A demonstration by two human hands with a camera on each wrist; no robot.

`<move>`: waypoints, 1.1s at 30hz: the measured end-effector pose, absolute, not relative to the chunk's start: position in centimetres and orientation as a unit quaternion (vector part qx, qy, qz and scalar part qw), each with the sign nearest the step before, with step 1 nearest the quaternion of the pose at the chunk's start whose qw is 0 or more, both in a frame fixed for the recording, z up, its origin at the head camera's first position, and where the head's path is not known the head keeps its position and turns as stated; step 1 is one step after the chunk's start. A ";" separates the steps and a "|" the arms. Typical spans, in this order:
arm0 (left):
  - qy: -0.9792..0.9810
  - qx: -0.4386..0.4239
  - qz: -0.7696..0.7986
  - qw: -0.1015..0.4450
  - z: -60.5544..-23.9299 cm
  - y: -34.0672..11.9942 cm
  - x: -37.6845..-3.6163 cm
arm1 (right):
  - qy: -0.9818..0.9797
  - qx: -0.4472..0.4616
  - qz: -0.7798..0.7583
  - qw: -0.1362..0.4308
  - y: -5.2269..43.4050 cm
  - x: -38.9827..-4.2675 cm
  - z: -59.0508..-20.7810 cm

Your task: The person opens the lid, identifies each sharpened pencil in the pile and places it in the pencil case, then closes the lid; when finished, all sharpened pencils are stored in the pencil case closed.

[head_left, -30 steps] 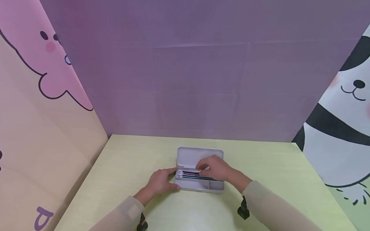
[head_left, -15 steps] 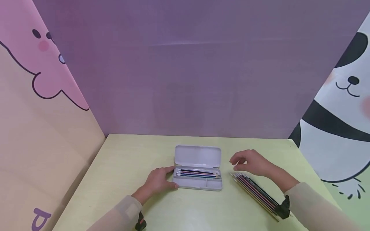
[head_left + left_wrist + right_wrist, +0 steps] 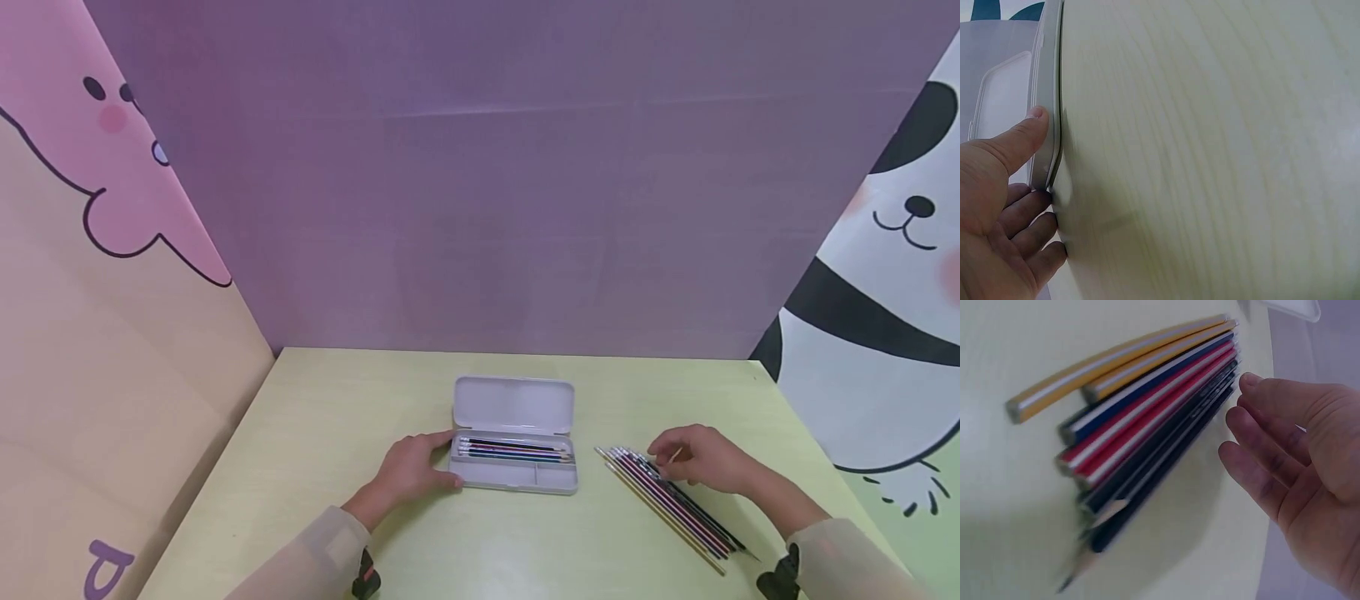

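Slanting pencils [image 3: 672,504], far-left to near-right

Pencil case [image 3: 493,475] left, loose pencils [image 3: 667,506] right

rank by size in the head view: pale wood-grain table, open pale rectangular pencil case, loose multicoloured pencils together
By area covered, largest first:
1. table
2. pencil case
3. loose pencils

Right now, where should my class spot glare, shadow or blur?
Head view: pale sheen on the table, soft shadow by the left hand; left wrist: whitish glare toward the right edge, shadow beside the pencil case; right wrist: pencils blurred, worst at their near ends.
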State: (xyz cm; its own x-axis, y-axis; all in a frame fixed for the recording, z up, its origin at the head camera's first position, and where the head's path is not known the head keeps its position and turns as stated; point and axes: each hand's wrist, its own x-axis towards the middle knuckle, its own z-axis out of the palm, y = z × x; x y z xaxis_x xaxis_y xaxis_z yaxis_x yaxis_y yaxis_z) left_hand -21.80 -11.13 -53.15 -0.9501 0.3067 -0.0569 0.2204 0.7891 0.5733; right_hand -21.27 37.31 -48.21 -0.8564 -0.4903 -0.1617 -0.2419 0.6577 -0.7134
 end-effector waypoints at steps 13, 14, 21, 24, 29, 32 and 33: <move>0.944 0.139 0.292 0.072 -53.2 -11.3 -21.7 | 0.895 -0.195 -0.362 0.174 38.3 -21.3 -49.8; 0.943 0.140 0.293 0.072 -53.2 -11.3 -21.7 | 0.894 -0.195 -0.364 0.176 38.3 -21.3 -49.8; 0.942 0.143 0.297 0.071 -53.2 -11.2 -21.6 | 0.890 -0.196 -0.369 0.182 38.3 -21.4 -49.6; 0.941 0.142 0.299 0.072 -53.0 -11.1 -21.5 | 0.895 -0.198 -0.359 0.173 38.3 -21.4 -49.6; 0.941 0.143 0.298 0.071 -53.0 -11.2 -21.6 | 0.913 -0.202 -0.322 0.147 37.9 -21.4 -49.4; 0.941 0.143 0.299 0.072 -52.9 -11.2 -21.6 | 0.926 -0.204 -0.290 0.133 37.7 -21.6 -49.4; 0.941 0.142 0.299 0.072 -52.9 -11.2 -21.6 | 0.929 -0.204 -0.281 0.130 37.7 -21.6 -49.4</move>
